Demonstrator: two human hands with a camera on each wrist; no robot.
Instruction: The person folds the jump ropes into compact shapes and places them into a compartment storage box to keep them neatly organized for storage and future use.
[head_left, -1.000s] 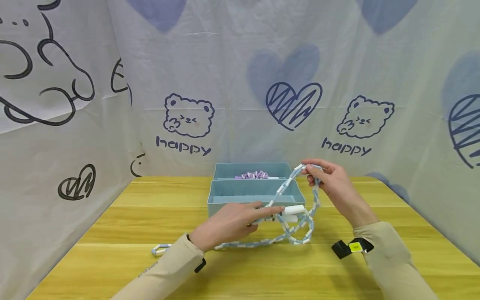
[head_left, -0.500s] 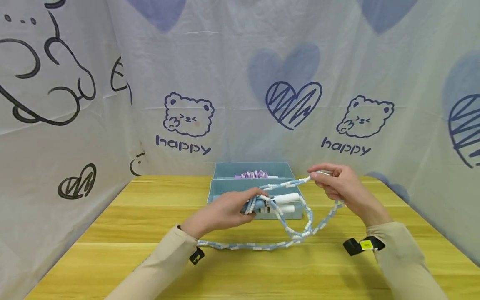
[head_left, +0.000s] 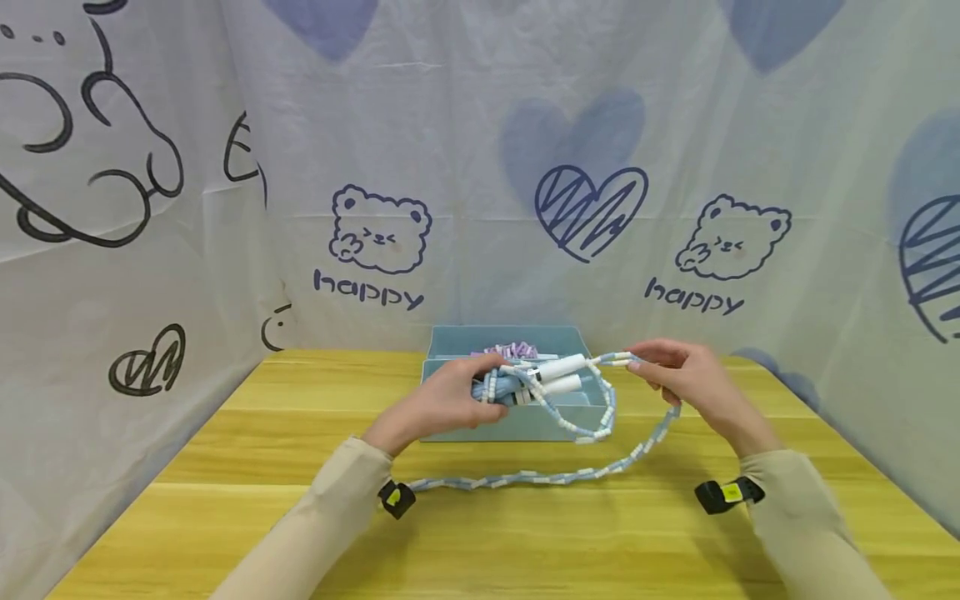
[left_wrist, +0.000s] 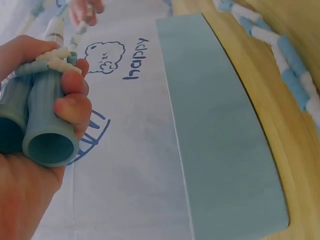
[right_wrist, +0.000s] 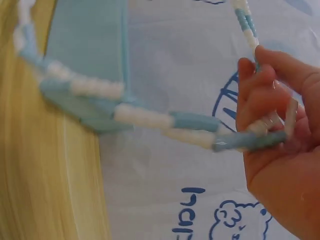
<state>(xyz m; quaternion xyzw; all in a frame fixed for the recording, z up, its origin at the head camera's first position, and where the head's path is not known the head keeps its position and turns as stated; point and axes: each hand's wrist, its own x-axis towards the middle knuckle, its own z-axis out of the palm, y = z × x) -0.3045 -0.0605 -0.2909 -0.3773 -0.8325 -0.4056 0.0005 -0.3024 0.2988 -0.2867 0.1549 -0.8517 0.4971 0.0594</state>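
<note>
We see a yellow wood-grain counter (head_left: 480, 542) backed and flanked by pale cloth (head_left: 480, 125), printed with blue hearts, bear faces and the word "happy". Toward the rear of the counter sits a light blue box (head_left: 450, 429), with a purple-and-white bundle (head_left: 510, 351) in its back section.

In front of and above this box we find a beaded jump rope (head_left: 555, 477), its segments alternating white and light blue. Its two handles (head_left: 564, 367) are blue at one end and white at the other, and the left wrist view shows us the blue ends hollow. Beads cross over the handles, a loop hangs below them, and a long strand sweeps low toward the left wrist; we cannot tell whether it touches the counter.

The left hand (head_left: 446, 396) has its fingers curled round the handles, side by side and slanting up to the right. The right hand (head_left: 693, 375), well apart, pinches the beaded strand between thumb and fingers, while more beads pass across its palm.
</note>
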